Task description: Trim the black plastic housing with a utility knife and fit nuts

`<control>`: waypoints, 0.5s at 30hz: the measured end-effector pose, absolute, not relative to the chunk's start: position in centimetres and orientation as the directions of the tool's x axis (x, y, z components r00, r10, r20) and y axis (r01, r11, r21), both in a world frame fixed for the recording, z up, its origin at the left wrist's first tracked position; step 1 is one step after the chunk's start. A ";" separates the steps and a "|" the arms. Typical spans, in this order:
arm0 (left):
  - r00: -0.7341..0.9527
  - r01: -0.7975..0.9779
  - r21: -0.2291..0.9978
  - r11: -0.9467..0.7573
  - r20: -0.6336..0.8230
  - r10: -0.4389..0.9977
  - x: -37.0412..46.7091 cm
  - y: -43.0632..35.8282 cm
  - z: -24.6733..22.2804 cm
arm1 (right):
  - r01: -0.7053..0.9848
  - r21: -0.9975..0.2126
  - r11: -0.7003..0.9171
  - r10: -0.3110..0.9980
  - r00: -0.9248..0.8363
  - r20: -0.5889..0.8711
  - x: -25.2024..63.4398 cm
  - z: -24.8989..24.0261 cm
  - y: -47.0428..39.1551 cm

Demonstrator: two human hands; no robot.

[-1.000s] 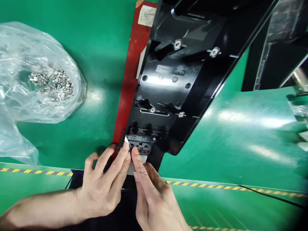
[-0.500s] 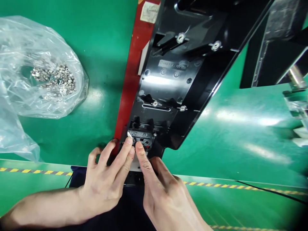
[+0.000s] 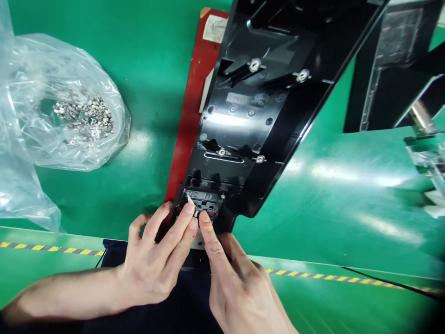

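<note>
A long black plastic part (image 3: pixel 239 125) lies at a slant on the green table, its lower end near my body. My left hand (image 3: pixel 163 255) pinches a small white pointed piece (image 3: pixel 190 200) between index finger and thumb, over the part's lower end. The index finger of my right hand (image 3: pixel 236 278) points at the same spot, its tip beside the left thumb; its other fingers are curled under and partly hidden. Small red spots and holes show in the recessed plate (image 3: pixel 208 204) by the fingertips.
On the left, a clear plastic bag (image 3: pixel 114 97) holds many small metal pieces (image 3: pixel 100 118). A red board (image 3: pixel 189 102) lies under the black part's left edge. Another black part (image 3: pixel 385 93) and a metal fixture (image 3: pixel 426 148) are at the right.
The white piece has tilted and shifted slightly right with my left fingertips. My right index fingertip has moved slightly right and down. The view has shifted a little.
</note>
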State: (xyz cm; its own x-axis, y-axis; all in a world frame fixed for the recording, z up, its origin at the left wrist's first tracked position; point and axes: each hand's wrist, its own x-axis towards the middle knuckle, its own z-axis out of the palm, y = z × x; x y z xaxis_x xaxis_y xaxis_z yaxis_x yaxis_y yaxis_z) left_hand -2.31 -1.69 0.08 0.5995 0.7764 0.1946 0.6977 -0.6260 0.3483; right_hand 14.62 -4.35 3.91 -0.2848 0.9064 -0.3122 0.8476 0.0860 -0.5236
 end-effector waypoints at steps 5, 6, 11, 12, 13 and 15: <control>0.593 0.719 0.324 -0.615 0.177 0.786 -2.2 -1.6 0.3 | 0.820 -0.565 0.090 0.904 -0.306 -0.299 14.7 3.8 -3.5; 0.590 0.723 0.326 -0.609 0.167 0.790 -2.1 -1.5 0.4 | 0.817 -0.568 0.096 0.901 -0.314 -0.299 14.7 3.7 -3.4; 0.597 0.720 0.339 -0.606 0.144 0.789 -2.2 -1.4 0.5 | 0.818 -0.564 0.109 0.881 -0.342 -0.326 15.1 4.0 -2.9; 0.604 0.717 0.337 -0.610 0.136 0.785 -2.2 -1.4 0.5 | 0.821 -0.560 0.112 0.877 -0.347 -0.333 15.2 4.1 -2.8; 0.611 0.717 0.332 -0.613 0.124 0.782 -2.2 -1.4 0.5 | 0.826 -0.552 0.116 0.868 -0.355 -0.348 15.3 4.3 -2.6; 0.621 0.718 0.322 -0.617 0.105 0.777 -2.3 -1.4 0.5 | 0.840 -0.528 0.126 0.848 -0.368 -0.383 15.5 4.6 -2.3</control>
